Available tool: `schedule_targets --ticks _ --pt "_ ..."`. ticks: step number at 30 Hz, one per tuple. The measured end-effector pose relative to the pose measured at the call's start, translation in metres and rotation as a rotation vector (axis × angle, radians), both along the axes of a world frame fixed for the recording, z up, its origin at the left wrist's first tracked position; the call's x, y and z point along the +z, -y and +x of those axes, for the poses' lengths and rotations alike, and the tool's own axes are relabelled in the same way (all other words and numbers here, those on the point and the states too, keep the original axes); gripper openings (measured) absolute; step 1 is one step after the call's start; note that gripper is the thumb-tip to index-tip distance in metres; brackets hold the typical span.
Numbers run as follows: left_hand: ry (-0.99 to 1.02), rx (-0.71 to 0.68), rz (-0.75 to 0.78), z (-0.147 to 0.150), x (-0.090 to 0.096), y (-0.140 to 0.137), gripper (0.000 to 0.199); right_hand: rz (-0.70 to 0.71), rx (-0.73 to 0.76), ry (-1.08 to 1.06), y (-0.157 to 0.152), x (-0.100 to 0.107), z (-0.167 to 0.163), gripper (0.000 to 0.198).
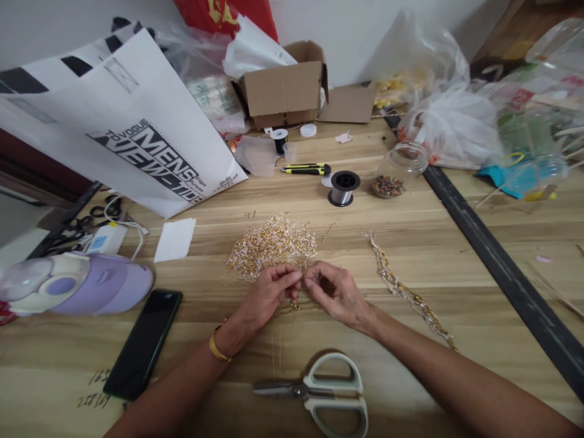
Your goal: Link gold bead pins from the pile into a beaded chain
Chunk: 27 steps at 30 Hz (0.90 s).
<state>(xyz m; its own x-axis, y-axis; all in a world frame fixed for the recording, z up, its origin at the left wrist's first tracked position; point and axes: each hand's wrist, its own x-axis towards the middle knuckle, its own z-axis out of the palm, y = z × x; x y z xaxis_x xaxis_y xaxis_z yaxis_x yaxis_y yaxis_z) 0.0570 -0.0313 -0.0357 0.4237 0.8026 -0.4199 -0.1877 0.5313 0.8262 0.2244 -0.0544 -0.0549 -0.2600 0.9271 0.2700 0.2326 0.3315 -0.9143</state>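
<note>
My left hand (272, 291) and my right hand (336, 293) meet fingertip to fingertip in front of a heap of small gold and clear beads or charms (274, 243). A thin gold chain (298, 308) hangs from the left fingers, which are closed on it, and trails just below both hands. The right thumb and forefinger are pinched together; what they hold is too small to make out. White-handled scissors (335, 389) lie nearest me, below the hands. To the right, a bundle of gold and clear beaded chains (401, 289) stretches across the table.
A phone (143, 344) and a purple bottle (104, 283) lie at left, near a white paper bag (150, 121). Behind the heap are a yellow-black cutter (305, 169), a wire spool (343, 188), a bead jar (395, 173) and a cardboard box (285, 91).
</note>
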Motion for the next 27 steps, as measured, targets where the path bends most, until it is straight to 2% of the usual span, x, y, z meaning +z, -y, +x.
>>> schedule_targets --ticks 13,23,27 --pt "-0.010 0.004 0.035 0.001 0.000 0.001 0.027 0.012 -0.017 0.000 -0.001 0.000 0.000 0.011" --pt "-0.167 0.048 0.301 -0.004 0.004 -0.001 0.016 0.010 -0.032 0.005 -0.002 -0.004 -0.002 0.009" --pt "-0.256 0.045 0.362 -0.004 0.008 -0.001 0.015 0.038 -0.031 0.009 -0.002 -0.002 -0.001 0.009"
